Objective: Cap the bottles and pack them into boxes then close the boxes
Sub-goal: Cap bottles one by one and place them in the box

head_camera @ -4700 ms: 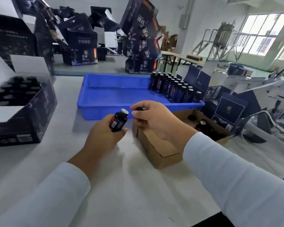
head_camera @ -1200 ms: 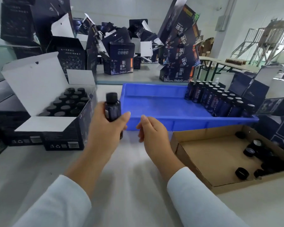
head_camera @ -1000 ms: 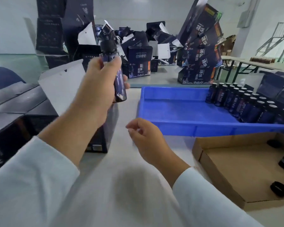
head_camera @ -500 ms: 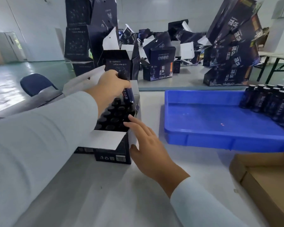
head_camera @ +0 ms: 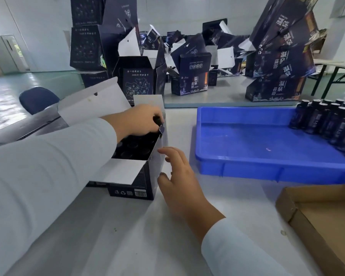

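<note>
Head view: a capped bottle (head_camera: 158,120) is gripped by curled fingers of the left hand (head_camera: 136,121) at the 1 o'clock corner of the open box (head_camera: 136,177), approx. over packed bottles. Right hand (head_camera: 180,179), fingers spread and relaxed, is held against the box's 3 o'clock side. Blue tray (head_camera: 267,172) w/ more bottles (head_camera: 331,124) is seen at 3 o'clock.

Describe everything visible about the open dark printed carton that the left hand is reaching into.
The open dark cardboard carton stands upright on the pale table, left of the blue plastic tray. Its outside is near-black with a barcode and recycling marks low on the front; the flaps are white inside and folded outward. Rows of black bottle caps fill it. The left hand holds a bottle over the far right corner; the right hand's fingers touch its right side.
</note>
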